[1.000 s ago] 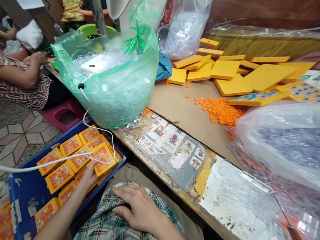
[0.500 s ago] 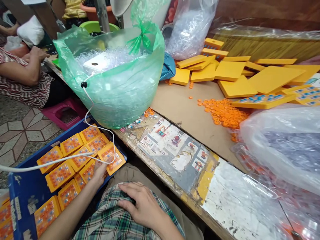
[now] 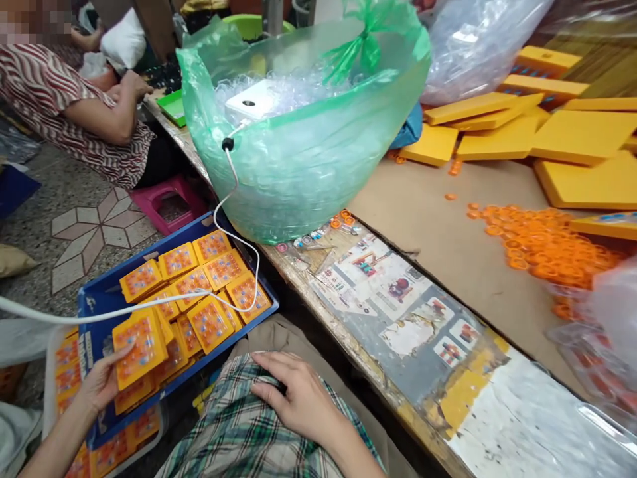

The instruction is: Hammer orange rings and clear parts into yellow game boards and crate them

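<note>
With the right hand (image 3: pixel 298 405) resting flat and open on the checked cloth (image 3: pixel 233 431), the left hand (image 3: pixel 102 382) pinching the yellow tile (image 3: pixel 139 345) should set it flush in the blue crate (image 3: pixel 99 299), under the white cable (image 3: pixel 149 304).

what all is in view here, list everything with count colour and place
blue crate: one, blue, on floor at left
game cards: many, orange-yellow, in crate
green bag: one, clear green, on bench edge
white cable: one, white, across crate
orange rings: a heap, orange, on brown board
yellow boards: several, yellow, far right
pink stool: one, pink, on floor
co-worker's arm: one, far left
left hand: holds card in crate
right hand: flat on plaid cloth
</note>
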Available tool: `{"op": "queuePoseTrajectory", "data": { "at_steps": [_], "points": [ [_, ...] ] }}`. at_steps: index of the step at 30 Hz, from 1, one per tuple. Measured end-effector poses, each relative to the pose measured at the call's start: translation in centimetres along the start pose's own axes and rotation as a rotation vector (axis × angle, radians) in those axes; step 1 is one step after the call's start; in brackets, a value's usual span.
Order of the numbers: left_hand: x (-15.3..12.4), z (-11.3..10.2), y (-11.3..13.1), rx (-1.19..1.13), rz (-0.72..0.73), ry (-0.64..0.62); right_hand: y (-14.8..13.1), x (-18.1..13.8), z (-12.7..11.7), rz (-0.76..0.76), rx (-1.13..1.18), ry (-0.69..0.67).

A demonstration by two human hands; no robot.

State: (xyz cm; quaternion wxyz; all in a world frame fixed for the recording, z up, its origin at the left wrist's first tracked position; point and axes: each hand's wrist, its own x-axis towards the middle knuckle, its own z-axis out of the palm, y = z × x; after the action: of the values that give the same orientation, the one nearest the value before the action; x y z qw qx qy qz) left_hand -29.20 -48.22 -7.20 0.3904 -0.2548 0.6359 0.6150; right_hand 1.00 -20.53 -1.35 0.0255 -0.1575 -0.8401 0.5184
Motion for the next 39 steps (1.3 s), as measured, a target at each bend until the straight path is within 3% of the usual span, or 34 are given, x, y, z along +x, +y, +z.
{"op": "queuePoseTrajectory", "data": {
  "at_steps": [2, 6, 9, 20, 28, 31, 34, 37, 39],
  "points": [
    [0.9, -0.6, -2.0, -0.002, -0.069, 0.0, -0.1, 0.1, 0.1, -0.002, 0.003, -0.01],
    [3.3, 2.7, -5.8, 0.002, -0.114, -0.063, -0.2, 0.0, 0.2, 0.003, 0.002, -0.009],
    [4.6, 4.4, -6.6, 0.026, -0.115, -0.048, -0.1, -0.1, 0.2, 0.013, -0.001, 0.005],
    [5.2, 2.9, -6.7, 0.131, 0.024, -0.032, 0.3, -0.1, 0.6, 0.016, 0.003, 0.017],
    [5.4, 3.4, -1.6, 0.168, 0.083, -0.105, 0.3, 0.1, 0.7, 0.027, -0.003, 0.017],
    [4.9, 1.6, 0.6, 0.183, 0.055, -0.132, 0.3, 0.1, 0.7, 0.035, 0.003, 0.023],
    [4.3, -2.4, 1.4, 0.19, 0.0, -0.142, 0.4, 0.1, 0.8, 0.043, 0.013, 0.026],
    [4.3, -5.9, -0.1, 0.256, -0.104, -0.091, 0.5, 0.2, 0.7, 0.043, 0.023, 0.021],
    [4.6, -6.5, -1.9, 0.322, -0.106, -0.04, 0.4, 0.3, 0.7, 0.039, 0.028, 0.015]
  ]
}}
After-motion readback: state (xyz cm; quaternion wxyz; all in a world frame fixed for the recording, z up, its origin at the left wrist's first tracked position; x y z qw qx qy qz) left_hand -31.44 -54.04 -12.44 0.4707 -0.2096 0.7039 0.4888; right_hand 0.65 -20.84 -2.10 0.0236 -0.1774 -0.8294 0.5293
